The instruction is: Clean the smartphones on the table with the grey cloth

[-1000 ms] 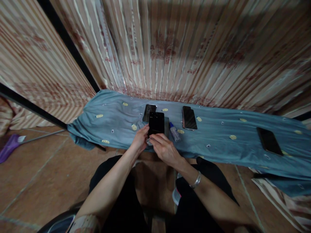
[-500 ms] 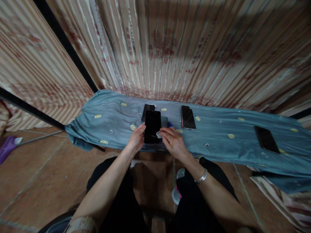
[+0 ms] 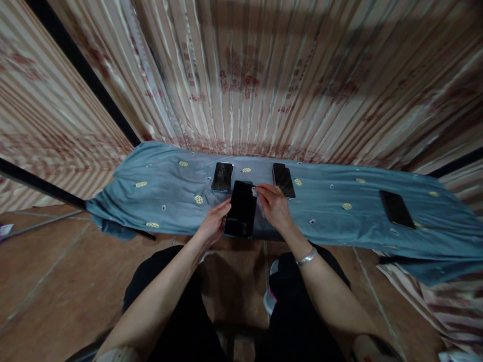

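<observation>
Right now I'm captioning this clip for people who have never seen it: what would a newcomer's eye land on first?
The two hands at the centre: the left hand steadies a black phone at the near edge of the blue cloth, while the right hand pinches a small pale tab at its top corner. Three more dark phones lie on the cloth: behind it, right of that, and at far right.

Black phone [image 3: 240, 209]: screen dark, face up, slightly tilted, held at near edge of table. Small pale tab [image 3: 255, 191] at its top right corner.
</observation>
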`<state>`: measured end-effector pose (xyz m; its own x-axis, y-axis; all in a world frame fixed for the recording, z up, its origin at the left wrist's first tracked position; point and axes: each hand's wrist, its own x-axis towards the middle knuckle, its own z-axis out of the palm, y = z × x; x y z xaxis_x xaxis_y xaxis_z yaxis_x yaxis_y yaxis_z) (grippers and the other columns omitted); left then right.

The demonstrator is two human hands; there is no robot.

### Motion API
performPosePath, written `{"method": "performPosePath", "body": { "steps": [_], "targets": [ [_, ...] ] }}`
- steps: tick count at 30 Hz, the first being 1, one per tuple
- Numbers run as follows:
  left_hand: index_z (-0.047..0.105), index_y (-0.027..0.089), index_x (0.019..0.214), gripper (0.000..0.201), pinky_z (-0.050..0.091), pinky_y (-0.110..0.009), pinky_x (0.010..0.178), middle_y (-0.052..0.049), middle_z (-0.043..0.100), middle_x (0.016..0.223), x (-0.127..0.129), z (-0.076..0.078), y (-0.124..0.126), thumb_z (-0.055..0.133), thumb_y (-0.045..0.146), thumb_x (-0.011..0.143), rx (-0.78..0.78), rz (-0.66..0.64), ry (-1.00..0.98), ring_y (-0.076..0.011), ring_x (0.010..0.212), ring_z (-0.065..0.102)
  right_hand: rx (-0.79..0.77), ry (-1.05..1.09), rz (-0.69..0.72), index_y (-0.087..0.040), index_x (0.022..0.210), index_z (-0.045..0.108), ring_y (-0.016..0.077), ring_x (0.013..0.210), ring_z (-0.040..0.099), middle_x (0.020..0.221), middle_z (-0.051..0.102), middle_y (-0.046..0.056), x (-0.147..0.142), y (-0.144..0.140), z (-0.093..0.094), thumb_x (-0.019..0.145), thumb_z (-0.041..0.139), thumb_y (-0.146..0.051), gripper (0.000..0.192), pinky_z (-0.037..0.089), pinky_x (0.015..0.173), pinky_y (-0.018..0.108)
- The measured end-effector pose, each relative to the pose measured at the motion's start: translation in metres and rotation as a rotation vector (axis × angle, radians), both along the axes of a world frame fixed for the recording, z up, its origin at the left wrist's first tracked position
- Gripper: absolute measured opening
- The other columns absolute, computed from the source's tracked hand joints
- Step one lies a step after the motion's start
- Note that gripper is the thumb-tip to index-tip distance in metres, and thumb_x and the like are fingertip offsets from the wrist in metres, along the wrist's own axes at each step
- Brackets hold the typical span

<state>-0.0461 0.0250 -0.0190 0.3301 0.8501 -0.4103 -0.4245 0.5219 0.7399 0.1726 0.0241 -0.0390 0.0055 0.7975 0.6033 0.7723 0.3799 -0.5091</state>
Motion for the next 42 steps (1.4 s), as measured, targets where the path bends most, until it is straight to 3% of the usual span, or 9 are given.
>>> {"method": "performPosePath", "body": {
  "steps": [11, 19, 25, 35, 42],
  "targets": [
    [0.085, 0.016, 0.103, 0.029, 0.055, -0.027, 0.077, -0.007, 0.083, 0.088, 0.014, -0.015, -0.012, 0.089, 0.020, 0.074, 0.037, -0.065, -0.021, -0.0179, 0.077, 0.074, -0.024, -0.081, 0.000, -0.021, 0.113, 0.080, 0.0294, 0.113, 0.067, 0.122, 0.077, 0.013, -0.019, 0.011, 0.000, 0.100, 0.046, -0.014, 0.037, 0.053, 0.108, 0.051],
    [0.085, 0.015, 0.107, 0.039, 0.054, -0.029, 0.082, -0.008, 0.084, 0.093, 0.010, -0.023, -0.009, 0.092, 0.025, 0.070, 0.065, -0.074, 0.006, -0.0187, 0.081, 0.074, -0.047, -0.118, 0.067, -0.021, 0.114, 0.079, 0.0274, 0.113, 0.067, 0.123, 0.077, 0.011, -0.027, 0.016, 0.008, 0.099, 0.047, -0.012, 0.036, 0.053, 0.107, 0.045],
    [0.085, 0.015, 0.109, 0.050, 0.053, -0.027, 0.077, -0.007, 0.083, 0.089, 0.004, -0.019, -0.007, 0.097, 0.033, 0.064, 0.083, -0.080, 0.021, -0.0165, 0.076, 0.072, -0.104, -0.083, 0.051, -0.022, 0.110, 0.080, 0.0265, 0.109, 0.071, 0.117, 0.080, 0.010, -0.015, 0.018, 0.007, 0.100, 0.049, -0.014, 0.034, 0.055, 0.104, 0.043],
    [0.085, 0.017, 0.107, 0.037, 0.052, -0.021, 0.062, -0.002, 0.079, 0.076, 0.000, -0.005, -0.003, 0.090, 0.024, 0.072, 0.069, 0.015, 0.006, -0.0121, 0.064, 0.068, -0.098, -0.036, -0.018, -0.020, 0.114, 0.080, 0.0273, 0.107, 0.077, 0.114, 0.082, 0.012, -0.004, 0.017, -0.002, 0.097, 0.052, -0.012, 0.034, 0.060, 0.099, 0.042],
    [0.081, 0.017, 0.118, 0.042, 0.057, -0.024, 0.072, -0.006, 0.083, 0.095, -0.002, -0.010, 0.000, 0.086, 0.026, 0.078, 0.076, 0.034, 0.030, -0.0184, 0.084, 0.076, -0.088, -0.069, -0.018, -0.020, 0.121, 0.078, 0.0268, 0.107, 0.077, 0.115, 0.082, 0.011, -0.012, 0.012, -0.003, 0.102, 0.049, -0.017, 0.035, 0.061, 0.099, 0.041]
  ]
}}
